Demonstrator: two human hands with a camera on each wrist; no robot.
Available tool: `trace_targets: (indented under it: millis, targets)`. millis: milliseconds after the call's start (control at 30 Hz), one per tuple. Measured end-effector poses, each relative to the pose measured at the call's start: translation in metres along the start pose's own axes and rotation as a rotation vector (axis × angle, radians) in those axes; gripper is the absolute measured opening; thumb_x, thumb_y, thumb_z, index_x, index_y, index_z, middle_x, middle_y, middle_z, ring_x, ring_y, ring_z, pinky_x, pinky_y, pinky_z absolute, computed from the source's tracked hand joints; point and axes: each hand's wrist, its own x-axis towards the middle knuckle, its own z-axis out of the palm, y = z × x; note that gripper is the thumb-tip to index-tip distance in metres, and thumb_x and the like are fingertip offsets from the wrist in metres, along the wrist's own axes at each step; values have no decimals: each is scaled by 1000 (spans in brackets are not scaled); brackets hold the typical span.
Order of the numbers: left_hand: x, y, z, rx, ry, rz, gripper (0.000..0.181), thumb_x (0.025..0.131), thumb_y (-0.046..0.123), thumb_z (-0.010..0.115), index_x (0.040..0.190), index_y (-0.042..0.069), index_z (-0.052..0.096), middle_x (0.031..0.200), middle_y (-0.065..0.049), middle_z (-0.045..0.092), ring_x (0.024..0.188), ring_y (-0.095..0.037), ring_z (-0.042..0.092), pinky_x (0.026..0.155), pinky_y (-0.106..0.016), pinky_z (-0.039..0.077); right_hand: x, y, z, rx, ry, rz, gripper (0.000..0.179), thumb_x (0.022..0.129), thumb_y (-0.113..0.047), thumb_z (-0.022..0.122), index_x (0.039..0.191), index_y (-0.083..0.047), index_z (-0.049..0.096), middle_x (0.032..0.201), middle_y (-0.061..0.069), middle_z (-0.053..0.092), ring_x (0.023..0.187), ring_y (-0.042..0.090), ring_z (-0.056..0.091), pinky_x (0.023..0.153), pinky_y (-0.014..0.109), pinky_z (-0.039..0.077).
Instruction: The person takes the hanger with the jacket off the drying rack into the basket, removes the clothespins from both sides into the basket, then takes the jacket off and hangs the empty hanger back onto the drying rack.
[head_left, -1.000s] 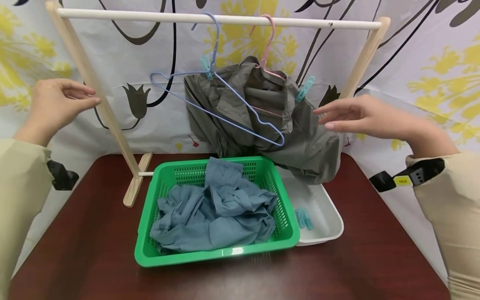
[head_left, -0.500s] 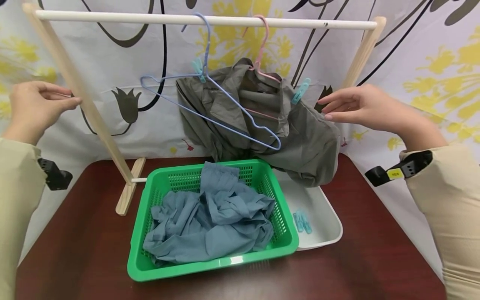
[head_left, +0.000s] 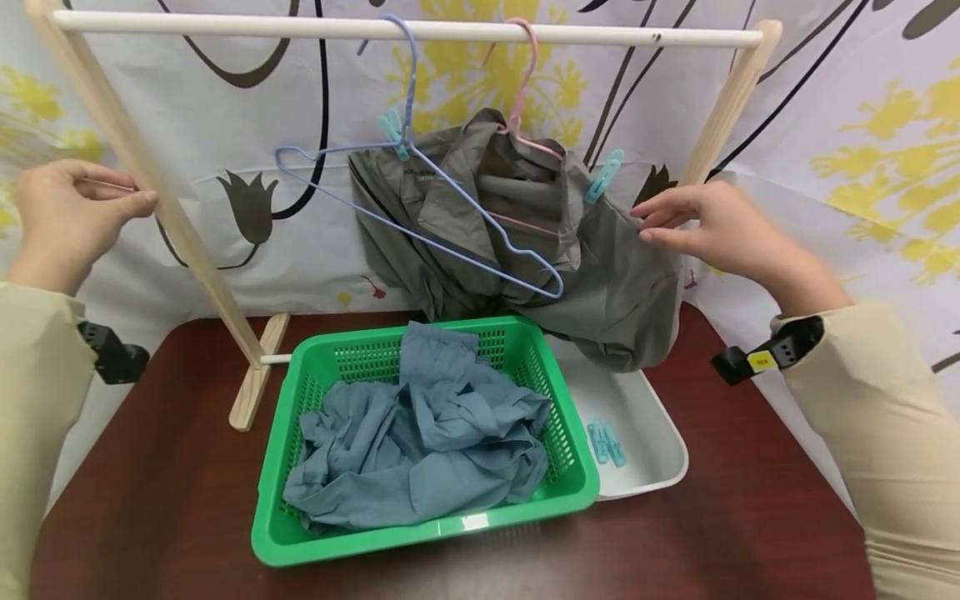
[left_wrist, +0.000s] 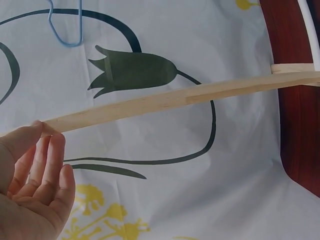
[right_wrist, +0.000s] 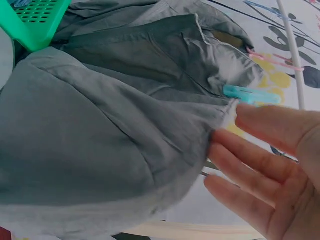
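Note:
In the head view my left hand is at the rack's left wooden post, pinching its edge between thumb and fingertips. The fingertips of my right hand touch the shoulder edge of a grey shirt; the right wrist view shows the thumb apart from the fingers. That shirt hangs from a pink hanger, with a light blue clothespin at its right shoulder. Before it hangs an unloaded blue hanger, tilted, with another clothespin by its neck.
A green basket holding crumpled blue cloth stands on the dark red table. Partly under it sits a white tub with several clothespins. The white rail crosses above; a patterned curtain hangs behind.
The right hand has moved left to the grey shirt's shoulder edge. The rack and basket have shifted left in the view, and the left hand has kept at the post.

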Motion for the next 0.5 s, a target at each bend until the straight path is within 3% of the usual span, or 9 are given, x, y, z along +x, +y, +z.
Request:
trace_targets:
  millis: [100,267,433,500]
  targets:
    - [-2,0,0,-27,8,10,19,83,17,66,75,31,57,53,30,53,52,15,51,55,-11,32,3,2,6,1,57,42,28,86,-16,66,111,-5,65,94,14,67,83,19,60,65,23,40]
    - [-4,0,2,-26,24,4,16,83,17,66,78,29,57,54,30,52,51,14,51,55,-11,33,7,6,14,-4,50,124,30,85,-15,67,112,-3,65,95,18,66,85,30,62,63,25,41]
    - [-6,3,4,26,32,-29,11,86,22,63,86,28,54,55,33,49,53,16,49,62,-13,32,7,9,22,-2,66,115,26,84,-8,66,108,0,66,91,20,66,83,34,63,60,20,42]
    - [-6,3,5,21,35,-38,10,86,22,63,87,28,54,55,32,49,53,16,49,62,-13,32,7,8,24,-5,78,99,24,84,-5,65,106,2,66,89,21,66,81,35,63,62,25,45]
